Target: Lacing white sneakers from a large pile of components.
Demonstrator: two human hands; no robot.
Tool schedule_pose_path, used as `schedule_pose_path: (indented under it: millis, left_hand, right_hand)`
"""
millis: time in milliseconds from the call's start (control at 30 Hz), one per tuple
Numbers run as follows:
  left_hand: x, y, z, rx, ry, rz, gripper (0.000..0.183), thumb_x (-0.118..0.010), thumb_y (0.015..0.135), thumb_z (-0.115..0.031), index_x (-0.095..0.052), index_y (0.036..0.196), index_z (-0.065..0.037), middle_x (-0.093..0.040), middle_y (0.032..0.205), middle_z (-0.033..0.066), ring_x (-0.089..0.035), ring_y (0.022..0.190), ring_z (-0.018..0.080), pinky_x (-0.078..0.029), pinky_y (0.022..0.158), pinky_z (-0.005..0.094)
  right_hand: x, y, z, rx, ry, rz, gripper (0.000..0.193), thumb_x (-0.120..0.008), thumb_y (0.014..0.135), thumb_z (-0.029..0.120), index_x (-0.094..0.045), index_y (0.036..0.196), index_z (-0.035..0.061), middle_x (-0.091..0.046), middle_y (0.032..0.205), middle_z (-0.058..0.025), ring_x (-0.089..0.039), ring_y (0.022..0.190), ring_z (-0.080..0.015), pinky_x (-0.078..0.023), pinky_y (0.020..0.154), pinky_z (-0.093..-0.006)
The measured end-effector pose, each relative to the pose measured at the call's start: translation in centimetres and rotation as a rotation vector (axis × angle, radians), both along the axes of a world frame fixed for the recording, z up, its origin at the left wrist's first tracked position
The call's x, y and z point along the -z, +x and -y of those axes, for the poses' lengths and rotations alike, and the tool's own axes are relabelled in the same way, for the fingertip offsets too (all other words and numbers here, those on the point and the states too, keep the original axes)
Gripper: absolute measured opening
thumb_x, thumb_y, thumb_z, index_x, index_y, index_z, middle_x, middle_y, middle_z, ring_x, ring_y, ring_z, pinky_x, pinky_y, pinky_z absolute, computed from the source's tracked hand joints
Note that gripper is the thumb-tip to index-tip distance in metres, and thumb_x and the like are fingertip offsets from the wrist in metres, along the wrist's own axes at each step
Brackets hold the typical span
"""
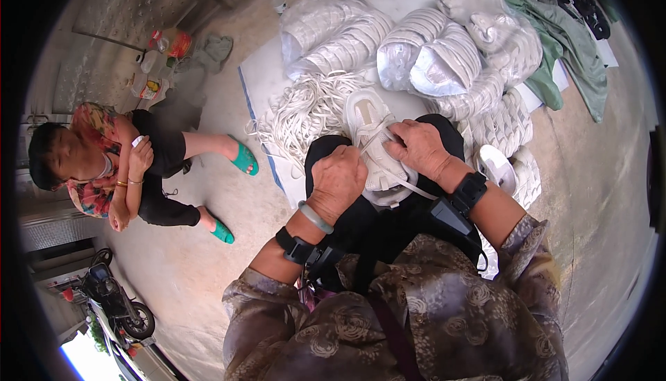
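A white lace-up shoe (383, 167) rests across my black-trousered knees, its toe pointing away from me. White shoelace (378, 131) crosses over its upper, and one length trails down to the right over the shoe's opening. My left hand (338, 180) is closed at the shoe's left side, gripping the lace; its fingertips are partly hidden. From the right, my right hand (418, 149) pinches the lace over the middle of the upper. Just beyond my left knee lies a tangled heap of white laces (305, 114).
Stacks of white shoes in clear plastic (444, 55) stand on a white sheet ahead. More white shoes (496, 166) lie to my right, near a green cloth (555, 55). At left sits another person (104, 166) with crossed arms. A motorcycle (114, 298) stands behind them.
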State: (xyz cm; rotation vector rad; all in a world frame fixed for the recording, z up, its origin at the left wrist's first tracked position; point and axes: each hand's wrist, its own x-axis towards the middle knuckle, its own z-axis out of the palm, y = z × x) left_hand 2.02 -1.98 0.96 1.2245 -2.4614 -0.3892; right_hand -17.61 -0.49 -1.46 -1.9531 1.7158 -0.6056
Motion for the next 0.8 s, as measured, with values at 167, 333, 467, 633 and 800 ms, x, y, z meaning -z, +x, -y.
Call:
schedule_pose_path:
  millis: [167, 333, 467, 633, 800]
  left_hand:
    - [3.3, 18.5, -5.8, -0.459, 0.085, 0.237, 0.016, -0.054, 0.074, -0.014, -0.049, 0.064, -0.004, -0.055, 0.063, 0.0178, -0.056, 0.061, 0.0392, -0.045, 0.056, 0.0468]
    - [5.6, 35.6, -18.2, -1.269, 0.464, 0.774, 0.024, -0.056, 0.072, -0.019, -0.065, 0.078, 0.002, -0.063, 0.083, 0.0251, -0.062, 0.080, 0.0398, -0.050, 0.073, 0.0454]
    - [7.8, 40.2, -23.7, -1.420, 0.493, 0.657, 0.019, -0.054, 0.073, -0.012, -0.063, 0.074, 0.005, -0.063, 0.075, 0.0257, -0.064, 0.066, 0.0361, -0.053, 0.061, 0.0417]
    - [12.2, 37.8, -19.4, -1.165, 0.474, 0.603, 0.023, -0.051, 0.076, -0.016, -0.063, 0.072, 0.003, -0.061, 0.060, 0.0210, -0.063, 0.050, 0.0288, -0.053, 0.054, 0.0371]
    - [10.1, 33.4, -12.7, -1.378, 0.701, -0.206, 0.019, -0.049, 0.077, -0.017, -0.053, 0.066, -0.001, -0.053, 0.053, 0.0095, -0.057, 0.044, 0.0191, -0.044, 0.036, 0.0329]
  right_hand:
    - [1.2, 0.3, -1.9, 0.108, -0.170, 0.026, 0.033, -0.061, 0.077, 0.035, -0.060, 0.082, 0.0025, -0.059, 0.081, -0.0139, -0.059, 0.076, -0.0314, -0.048, 0.069, -0.0394]
    - [1.2, 0.1, -1.8, 0.116, -0.151, 0.167, 0.030, -0.063, 0.077, 0.031, -0.057, 0.089, 0.0040, -0.058, 0.082, -0.0124, -0.059, 0.074, -0.0306, -0.048, 0.067, -0.0391]
    - [1.2, 0.8, -1.2, 0.114, -0.218, 0.334, 0.022, -0.062, 0.079, 0.022, -0.055, 0.092, 0.0052, -0.057, 0.082, -0.0114, -0.058, 0.073, -0.0311, -0.047, 0.065, -0.0391]
    - [0.8, 0.7, 2.0, 0.098, -0.348, 0.161, 0.014, -0.058, 0.078, 0.007, -0.062, 0.092, 0.0096, -0.057, 0.082, -0.0101, -0.057, 0.072, -0.0315, -0.047, 0.062, -0.0389]
    - [2.2, 0.4, 3.4, -0.094, -0.376, 0.001, 0.018, -0.059, 0.073, 0.004, -0.064, 0.088, 0.0126, -0.056, 0.083, -0.0062, -0.054, 0.085, -0.0258, -0.041, 0.075, -0.0382]
